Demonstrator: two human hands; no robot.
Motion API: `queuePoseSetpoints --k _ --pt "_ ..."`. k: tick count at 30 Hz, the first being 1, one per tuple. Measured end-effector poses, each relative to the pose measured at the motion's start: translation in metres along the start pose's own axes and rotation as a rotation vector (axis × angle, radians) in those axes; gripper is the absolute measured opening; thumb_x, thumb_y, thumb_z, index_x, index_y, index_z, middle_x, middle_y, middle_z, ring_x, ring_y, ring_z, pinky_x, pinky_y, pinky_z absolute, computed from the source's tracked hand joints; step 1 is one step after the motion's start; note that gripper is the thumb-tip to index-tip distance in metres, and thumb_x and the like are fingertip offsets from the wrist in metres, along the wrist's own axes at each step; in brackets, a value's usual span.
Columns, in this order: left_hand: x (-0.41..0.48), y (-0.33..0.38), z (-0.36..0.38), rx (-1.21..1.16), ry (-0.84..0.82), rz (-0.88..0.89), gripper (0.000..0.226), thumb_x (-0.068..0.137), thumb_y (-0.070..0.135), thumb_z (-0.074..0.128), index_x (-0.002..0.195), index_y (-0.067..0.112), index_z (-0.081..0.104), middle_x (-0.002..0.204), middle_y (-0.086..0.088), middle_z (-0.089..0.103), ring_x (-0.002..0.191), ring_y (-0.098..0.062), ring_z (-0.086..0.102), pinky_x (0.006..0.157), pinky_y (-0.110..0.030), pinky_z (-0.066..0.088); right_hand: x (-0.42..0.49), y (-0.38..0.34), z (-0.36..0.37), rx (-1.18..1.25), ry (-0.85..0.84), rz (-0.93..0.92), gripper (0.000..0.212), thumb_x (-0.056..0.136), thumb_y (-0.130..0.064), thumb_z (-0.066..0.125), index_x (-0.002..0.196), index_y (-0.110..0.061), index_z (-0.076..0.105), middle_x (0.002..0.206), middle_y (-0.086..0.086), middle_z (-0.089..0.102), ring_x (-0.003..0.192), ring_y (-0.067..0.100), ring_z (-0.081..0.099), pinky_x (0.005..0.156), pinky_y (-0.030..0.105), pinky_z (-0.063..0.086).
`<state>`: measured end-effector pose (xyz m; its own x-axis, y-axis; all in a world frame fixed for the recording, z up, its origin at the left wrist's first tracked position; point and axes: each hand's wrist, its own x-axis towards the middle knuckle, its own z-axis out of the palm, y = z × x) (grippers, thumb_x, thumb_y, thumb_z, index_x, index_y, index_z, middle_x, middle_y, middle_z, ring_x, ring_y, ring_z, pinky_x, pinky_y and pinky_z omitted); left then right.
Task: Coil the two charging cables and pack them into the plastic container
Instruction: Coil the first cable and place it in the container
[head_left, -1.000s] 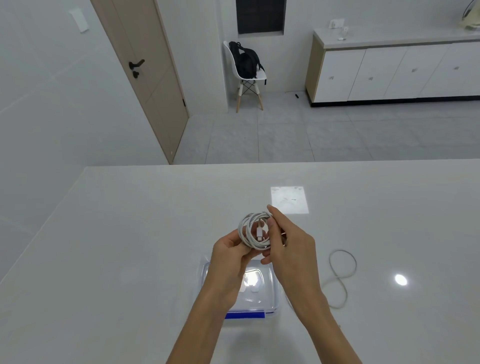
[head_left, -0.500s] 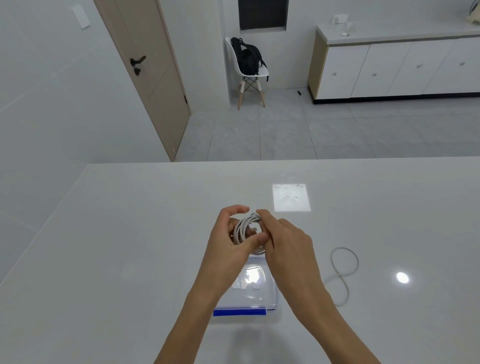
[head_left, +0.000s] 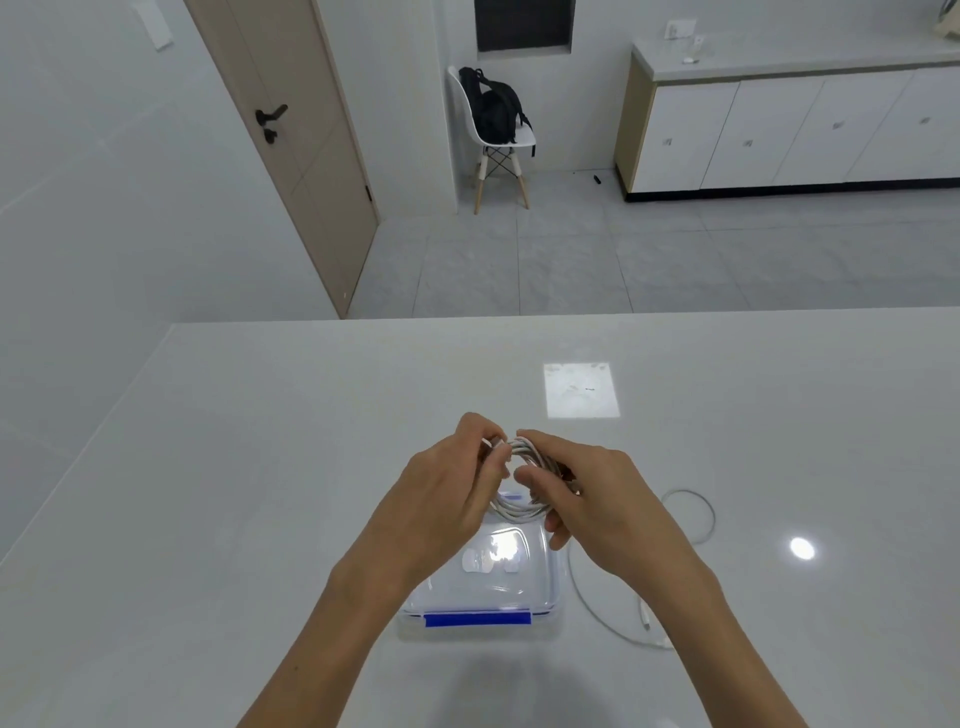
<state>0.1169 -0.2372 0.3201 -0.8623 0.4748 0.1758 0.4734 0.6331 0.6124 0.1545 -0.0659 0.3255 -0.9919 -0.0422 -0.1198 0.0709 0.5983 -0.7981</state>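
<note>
In the head view we saw both hands raised together just below the middle of the frame, over the white table (head_left: 260, 467), sharing one coiled cable (head_left: 519, 512). The left hand (head_left: 447, 499) pinched the top of the coil between thumb and fingertips. The right hand (head_left: 597, 499) had its fingers curled round the coil's right side, so neither hand was free. The coil stood roughly upright between them, its lower loops dipping toward the plastic container (head_left: 556, 582). The container sat on the table directly beneath the hands and slightly toward the bottom of the frame, with its blue clip (head_left: 478, 618) on the lower edge. We judged that the next move turned on this relation: the coil was over the container's far edge, so the way in was straight down and a little toward the lower frame, with both hands about equally near. We could not tell whether a lid covered the container, because glare on its top hid that. The second cable (head_left: 712, 519) lay loose and uncoiled on the table to the right of the container. It formed a loop right of centre with a tail running toward the lower right, so its length lay mostly top-to-bottom in the frame, plainly nearer the right hand.
</note>
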Motion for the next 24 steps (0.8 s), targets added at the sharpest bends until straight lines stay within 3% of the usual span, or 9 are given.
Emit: queuePoseSetpoints --k 4,8,11,13,15,17,19,21,24 --pt "-0.003 -0.001 0.007 -0.039 0.112 0.034 0.01 0.101 0.041 0.031 0.101 0.033 0.037 0.08 -0.002 0.065 0.064 -0.019 0.063 0.058 -0.029 0.052 -0.001 -0.004 0.003 0.121 0.086 -0.039 0.022 0.1 -0.025 0.051 0.116 -0.029 0.066 0.073 0.001 0.066 0.052 0.01 0.065 0.057 0.023 0.059" --pt "-0.002 0.016 0.01 -0.361 0.316 -0.179 0.007 0.102 0.021 0.043 0.097 0.018 0.047 0.081 0.009 0.064 0.076 -0.002 0.066 0.065 -0.012 0.049 0.004 -0.006 0.01 0.164 0.131 -0.077 0.033 0.101 -0.025 0.05 0.13 -0.037 0.057 0.07 -0.009 0.062 0.055 0.011 0.065 0.058 0.025 0.06" --pt "0.0 0.013 0.01 -0.606 0.336 -0.388 0.011 0.102 0.02 0.043 0.096 0.018 0.052 0.092 0.002 0.071 0.087 -0.013 0.07 0.079 -0.027 0.057 0.007 -0.002 0.013 0.18 0.103 -0.152 0.045 0.101 -0.024 0.048 0.14 -0.046 0.045 0.073 -0.01 0.061 0.058 0.013 0.066 0.059 0.023 0.06" --pt "0.001 0.012 0.008 -0.772 0.33 -0.519 0.014 0.102 0.021 0.043 0.095 0.017 0.054 0.094 -0.008 0.072 0.088 -0.024 0.072 0.081 -0.038 0.06 0.006 0.002 0.013 0.196 0.129 -0.18 0.046 0.102 -0.016 0.047 0.138 -0.045 0.049 0.08 -0.005 0.063 0.057 0.015 0.064 0.057 0.022 0.059" --pt "0.003 0.018 0.01 -0.931 0.366 -0.591 0.016 0.103 0.018 0.041 0.093 0.015 0.054 0.089 -0.007 0.072 0.08 -0.02 0.072 0.075 -0.031 0.06 0.005 0.004 0.017 0.184 0.167 -0.191 0.047 0.102 -0.008 0.045 0.133 -0.042 0.055 0.086 -0.001 0.064 0.057 0.015 0.064 0.057 0.024 0.059" --pt "0.006 0.026 0.017 -0.841 0.467 -0.561 0.017 0.104 0.016 0.039 0.093 0.014 0.051 0.085 -0.001 0.067 0.076 -0.008 0.069 0.069 -0.021 0.055 0.006 0.001 0.023 0.067 0.184 -0.198 0.042 0.103 -0.011 0.043 0.134 -0.037 0.054 0.091 -0.007 0.066 0.062 0.012 0.063 0.065 0.027 0.06" --pt "0.008 0.03 0.029 -0.631 0.558 -0.49 0.016 0.105 0.016 0.036 0.095 0.015 0.048 0.087 0.006 0.06 0.076 -0.001 0.062 0.068 -0.014 0.051 0.006 -0.005 0.028 -0.133 0.14 -0.169 0.034 0.105 -0.027 0.039 0.137 -0.036 0.043 0.092 -0.013 0.064 0.071 0.009 0.062 0.074 0.027 0.057" --pt "0.008 0.028 0.04 -0.491 0.608 -0.406 0.016 0.104 0.013 0.036 0.091 0.018 0.045 0.093 0.003 0.051 0.08 -0.009 0.056 0.067 -0.016 0.05 0.006 -0.008 0.03 -0.252 0.084 -0.101 0.036 0.104 -0.038 0.037 0.139 -0.033 0.032 0.086 -0.011 0.058 0.068 0.01 0.056 0.066 0.019 0.049" --pt "0.007 0.019 0.046 -0.387 0.62 -0.289 0.01 0.095 0.013 0.036 0.088 0.017 0.041 0.093 -0.003 0.043 0.074 -0.018 0.049 0.062 -0.023 0.047 0.006 -0.009 0.032 -0.236 0.021 -0.034 0.039 0.101 -0.039 0.042 0.137 -0.026 0.032 0.074 -0.01 0.046 0.06 0.009 0.047 0.055 0.014 0.036"
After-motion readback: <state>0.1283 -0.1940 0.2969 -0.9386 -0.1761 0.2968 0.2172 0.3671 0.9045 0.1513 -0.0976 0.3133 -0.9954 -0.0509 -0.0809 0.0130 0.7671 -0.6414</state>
